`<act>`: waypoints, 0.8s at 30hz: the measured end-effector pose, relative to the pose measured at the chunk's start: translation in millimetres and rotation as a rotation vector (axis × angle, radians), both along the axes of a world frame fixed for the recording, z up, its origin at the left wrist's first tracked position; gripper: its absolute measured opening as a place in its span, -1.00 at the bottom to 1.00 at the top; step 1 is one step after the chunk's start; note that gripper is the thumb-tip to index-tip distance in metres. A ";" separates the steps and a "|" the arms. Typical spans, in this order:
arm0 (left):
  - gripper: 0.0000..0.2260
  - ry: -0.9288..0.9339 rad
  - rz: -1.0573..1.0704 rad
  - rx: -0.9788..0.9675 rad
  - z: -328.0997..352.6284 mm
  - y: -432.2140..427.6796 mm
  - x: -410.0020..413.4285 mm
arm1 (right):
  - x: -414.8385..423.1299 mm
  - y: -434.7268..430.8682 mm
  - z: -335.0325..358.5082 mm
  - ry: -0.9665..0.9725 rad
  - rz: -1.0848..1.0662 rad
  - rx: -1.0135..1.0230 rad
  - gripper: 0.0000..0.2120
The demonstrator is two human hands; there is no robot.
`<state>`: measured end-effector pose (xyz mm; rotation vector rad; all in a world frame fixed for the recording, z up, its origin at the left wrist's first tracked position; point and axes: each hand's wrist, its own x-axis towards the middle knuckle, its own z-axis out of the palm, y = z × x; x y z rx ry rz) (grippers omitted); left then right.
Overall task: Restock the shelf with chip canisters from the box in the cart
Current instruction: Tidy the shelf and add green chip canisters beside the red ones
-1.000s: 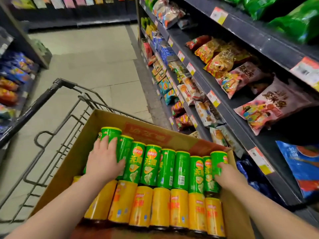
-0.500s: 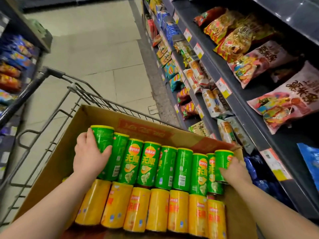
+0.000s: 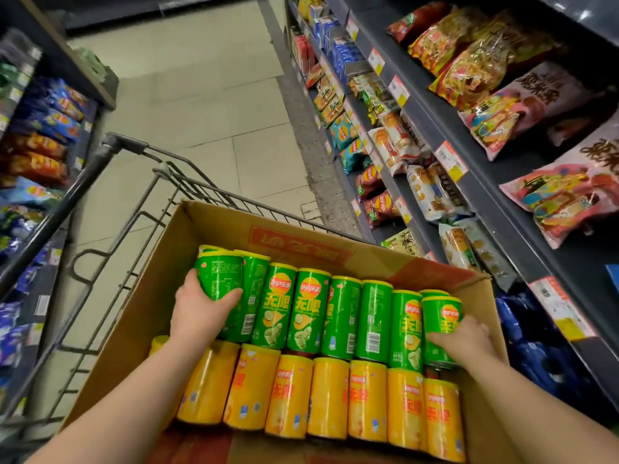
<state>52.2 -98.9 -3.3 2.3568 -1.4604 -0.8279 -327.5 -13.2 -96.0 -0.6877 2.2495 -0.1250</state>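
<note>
An open cardboard box [image 3: 214, 226] sits in a wire cart [image 3: 140, 202]. Inside lie a far row of green chip canisters [image 3: 306, 309] and a near row of yellow canisters [image 3: 330, 396]. My left hand [image 3: 197, 313] grips the leftmost green canister [image 3: 219, 276], raised above its row. My right hand [image 3: 465, 339] grips the rightmost green canister [image 3: 442, 316], also lifted slightly. The shelf [image 3: 495, 209] with snack bags runs along the right.
Price tags [image 3: 450, 160] line the right shelf edges. Another shelf of chip bags [image 3: 40, 155] stands on the left. The cart handle [image 3: 67, 202] slants at left. A tiled aisle floor [image 3: 207, 105] stretches ahead.
Both hands have closed on the end green canisters and lifted them up out of the row. The view has tilted down and the box now appears closer.
</note>
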 end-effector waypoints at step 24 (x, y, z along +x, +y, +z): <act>-0.16 0.458 -0.588 -0.120 63.3 129.6 -80.1 | 106.8 169.0 175.3 0.034 -0.145 -0.580 -0.24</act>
